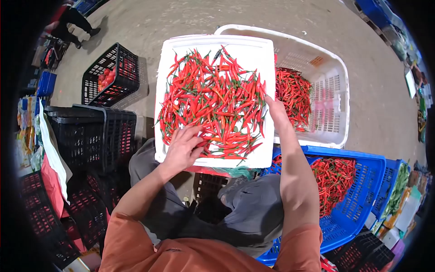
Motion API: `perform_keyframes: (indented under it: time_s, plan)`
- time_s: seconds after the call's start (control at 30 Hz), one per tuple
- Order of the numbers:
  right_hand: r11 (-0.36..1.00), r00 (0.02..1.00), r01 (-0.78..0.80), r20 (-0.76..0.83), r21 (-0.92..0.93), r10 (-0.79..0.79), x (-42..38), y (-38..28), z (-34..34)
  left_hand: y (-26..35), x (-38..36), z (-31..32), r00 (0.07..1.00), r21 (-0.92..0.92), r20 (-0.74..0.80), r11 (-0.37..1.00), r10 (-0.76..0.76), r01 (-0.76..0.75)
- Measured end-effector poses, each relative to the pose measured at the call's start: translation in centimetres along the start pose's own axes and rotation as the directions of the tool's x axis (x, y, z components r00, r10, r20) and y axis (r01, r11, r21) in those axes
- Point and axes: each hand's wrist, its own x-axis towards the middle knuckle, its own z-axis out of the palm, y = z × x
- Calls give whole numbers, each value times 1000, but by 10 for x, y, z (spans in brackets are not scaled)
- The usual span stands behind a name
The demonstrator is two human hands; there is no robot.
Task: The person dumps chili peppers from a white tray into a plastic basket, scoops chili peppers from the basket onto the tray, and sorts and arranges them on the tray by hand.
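Note:
Red chili peppers [213, 97] with green stems lie spread over a white foam lid [217, 43], which sits above my knees. At the lid's near left, my left hand [183, 147] rests on the chilies, fingers apart and bent slightly downward. Its fingertips touch several peppers, and I see nothing lifted in them. My right hand [277, 110] is at the lid's right edge, beside the outermost chilies. Most of its fingers are hidden, so whether they grip the edge cannot be made out.
A white basket [337, 95] holding more chilies stands to the right. Nearer, a blue basket [362, 204] also contains chilies. Black crates [79, 140] stand on the left; one black crate [129, 61] contains red produce. A person [72, 22] is at the far left.

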Motion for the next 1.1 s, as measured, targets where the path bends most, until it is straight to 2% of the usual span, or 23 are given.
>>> perform_keyframes:
  time_s: [0.07, 0.13, 0.2, 0.23, 0.3, 0.33, 0.4, 0.57, 0.7, 0.8, 0.87, 0.9, 1.0, 1.07, 1.1]
  plan:
    - [1000, 1000, 7, -16, -1, -7, -2, 1, 0, -8, 2, -2, 987, 22, -121, 994, -102, 105]
    - [1000, 999, 16, -35, 5, -16, -4, -1, 2, -7, 7, 3, 978, -15, -175, 993, -115, 114]
    - [1000, 999, 10, -51, -4, -10, -7, -4, 2, 6, 20, 9, 958, -130, -251, 985, -140, 110]
    - [1000, 1000, 8, -28, -5, -8, -7, -3, 1, 9, 27, 16, 962, -176, -229, 979, -146, 107]
    - [1000, 998, 5, -60, -4, -5, -5, -1, 2, 25, 46, 24, 977, -66, -201, 996, -68, 56]
    - [999, 996, -38, -80, -28, 36, 3, 4, 2, 29, 55, 32, 985, -38, -146, 996, -88, 84]
    - [999, 998, -35, -58, -8, 35, 3, 4, 1, 42, 67, 50, 988, 137, -67, 980, -137, 145]
    - [999, 999, -42, -15, -26, 42, -3, -5, 0, 79, 59, 70, 995, 66, 101, 998, 0, -7]
    - [999, 1000, -13, -22, 47, 14, 10, 10, 0, 80, 53, 75, 997, -51, 77, 999, 17, -13]
    - [1000, 1000, -14, -24, 0, 14, 9, 9, -1, 75, 55, 72, 998, -110, 56, 994, 1, 5]
    - [1000, 1000, -6, -16, 1, 6, 13, 11, -1, 69, 61, 67, 998, -124, -57, 991, 38, -45]
    - [1000, 1000, -18, -20, 15, 19, 14, 13, -1, 65, 65, 64, 995, -111, -87, 992, 45, -55]
    - [999, 1000, -11, -9, 40, 11, 16, 16, -1, 52, 89, 54, 983, -10, -166, 997, -82, 82]
    - [1000, 999, -12, -36, -3, 11, 9, 9, -1, 40, 105, 55, 973, 19, -184, 990, -136, 142]
    - [1000, 999, -8, -35, -7, 8, 5, 6, 0, 35, 111, 59, 981, 33, -146, 990, -130, 137]
